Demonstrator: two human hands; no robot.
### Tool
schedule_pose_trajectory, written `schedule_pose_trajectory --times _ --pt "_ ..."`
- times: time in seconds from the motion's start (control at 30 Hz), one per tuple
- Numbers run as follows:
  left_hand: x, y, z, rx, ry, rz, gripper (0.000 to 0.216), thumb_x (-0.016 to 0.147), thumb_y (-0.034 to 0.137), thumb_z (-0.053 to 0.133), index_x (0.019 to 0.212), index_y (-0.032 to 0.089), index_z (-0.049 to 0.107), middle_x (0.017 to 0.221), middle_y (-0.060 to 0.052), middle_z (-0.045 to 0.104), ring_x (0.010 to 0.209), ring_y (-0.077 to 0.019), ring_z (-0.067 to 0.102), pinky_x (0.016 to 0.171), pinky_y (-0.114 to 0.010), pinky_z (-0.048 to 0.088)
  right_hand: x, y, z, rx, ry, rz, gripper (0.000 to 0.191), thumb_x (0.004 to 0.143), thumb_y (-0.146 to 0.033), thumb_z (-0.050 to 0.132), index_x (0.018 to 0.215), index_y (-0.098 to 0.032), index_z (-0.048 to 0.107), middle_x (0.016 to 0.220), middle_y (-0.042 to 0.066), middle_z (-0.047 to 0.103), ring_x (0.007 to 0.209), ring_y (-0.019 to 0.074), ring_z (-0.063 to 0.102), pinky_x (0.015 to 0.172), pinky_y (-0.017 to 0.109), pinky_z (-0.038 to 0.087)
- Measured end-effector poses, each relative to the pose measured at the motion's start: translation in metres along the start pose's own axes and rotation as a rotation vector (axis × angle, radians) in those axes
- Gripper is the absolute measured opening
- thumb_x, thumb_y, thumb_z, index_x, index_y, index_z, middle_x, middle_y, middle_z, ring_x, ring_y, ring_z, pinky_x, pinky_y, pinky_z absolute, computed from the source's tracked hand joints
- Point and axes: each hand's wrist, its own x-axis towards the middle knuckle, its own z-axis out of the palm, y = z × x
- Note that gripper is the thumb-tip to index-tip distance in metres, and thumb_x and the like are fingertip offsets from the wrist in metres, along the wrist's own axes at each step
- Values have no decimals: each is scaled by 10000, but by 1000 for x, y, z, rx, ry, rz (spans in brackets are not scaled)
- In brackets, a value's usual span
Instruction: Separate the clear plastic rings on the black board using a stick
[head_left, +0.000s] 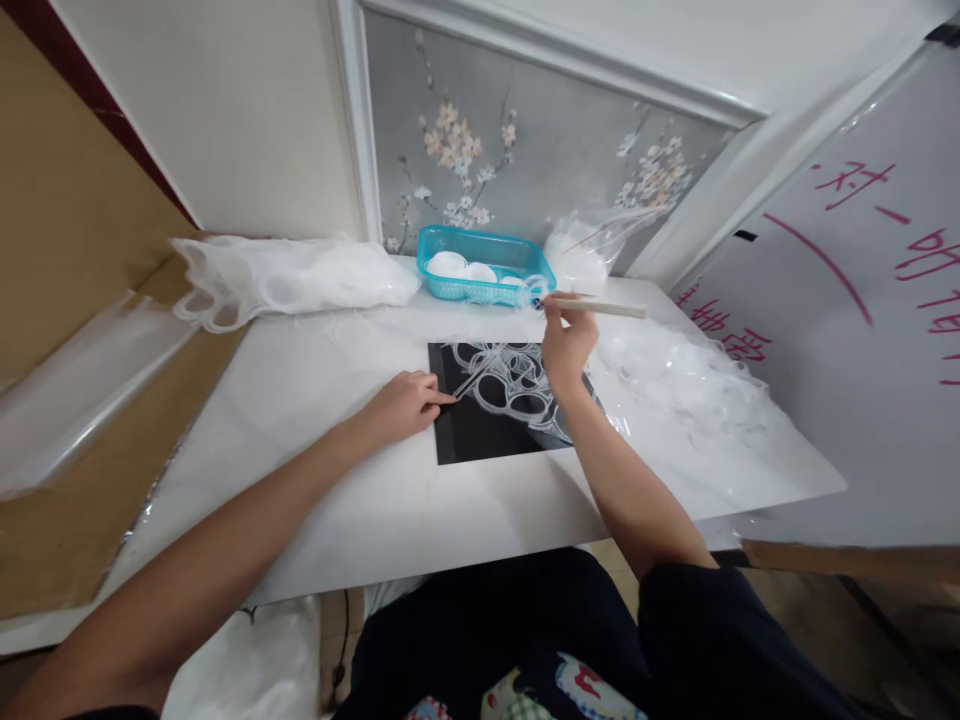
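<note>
A black mat (480,435) lies on the white table (360,500), with a clear plastic sheet full of punched round holes (510,378) spread over it. My left hand (405,403) rests at the mat's left edge, fingers pressed together on the sheet's edge. My right hand (566,340) hovers over the sheet's far side, closed in a pinch round a thin pale stick (607,309) that points right.
A turquoise basket (487,265) holding white round discs stands at the table's back. A heap of punched clear sheets (292,275) lies at the back left, more clear plastic (675,390) at the right. A whiteboard with red writing (862,300) leans on the right; cardboard (75,500) lies left.
</note>
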Motion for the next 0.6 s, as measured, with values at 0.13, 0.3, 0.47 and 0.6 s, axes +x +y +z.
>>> schedule_pose_trajectory --times 0.13,0.3,0.47,0.6 --pt "-4 -3 1 56 40 41 375 920 105 464 1118 209 765 846 -46 662 805 -202 629 769 -368 497 -30 3 -27 168 -227 0 217 937 -314 566 874 -222 752 962 71 775 957 262 685 918 424 517" --pt "-8 12 3 189 141 132 294 949 117 463 995 139 753 971 -108 688 882 -227 625 806 -390 504 -97 1 -42 314 -533 143 182 886 -351 644 821 -235 768 955 58 795 944 271 725 874 411 563" --pt "-10 47 10 182 96 323 206 961 139 509 1028 135 703 1198 -103 711 1028 -236 611 889 -388 483 -102 -2 -41 339 -575 149 165 879 -330 651 820 -229 769 917 64 795 887 261 734 852 398 573" --pt "-9 57 14 235 31 316 186 972 157 506 1011 136 687 1252 -77 709 943 -235 603 784 -373 462 -98 -3 -41 345 -552 132 152 872 -302 658 802 -228 771 905 63 796 900 261 733 886 401 561"
